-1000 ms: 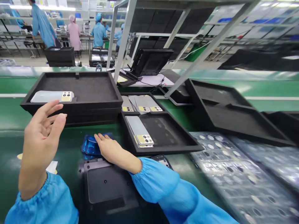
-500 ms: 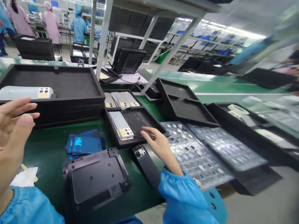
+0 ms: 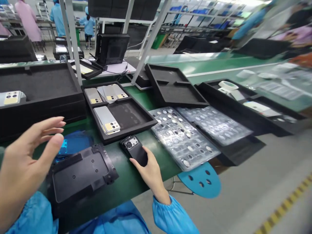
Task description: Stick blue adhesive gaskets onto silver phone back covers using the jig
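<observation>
A dark phone body (image 3: 138, 154) with a bare camera section lies on the green bench, and my right hand (image 3: 148, 169) has its thumb and fingers around the lower part of it. My left hand (image 3: 31, 162) is raised at the left with fingers apart, holding nothing. Below and beside it sits a black fixture plate (image 3: 80, 175) with a recess in the shape of a phone. Blue film-covered sheets (image 3: 78, 143) lie partly hidden behind that hand. Beyond the phone body, a black tray (image 3: 131, 113) holds several silver back covers (image 3: 106, 117) with cream camera areas.
Clear blister trays (image 3: 182, 139) with small round parts lie to the right, overhanging the bench edge. Black trays (image 3: 175, 84) stand behind them. A larger black tray (image 3: 48, 78) is at the left. A blue stool (image 3: 202, 182) stands below the bench. Slanted metal posts (image 3: 152, 42) rise at the back.
My right hand has come down from above the tray's near edge onto the dark phone body and closed around it. My left hand stays raised and open. The view has shifted right.
</observation>
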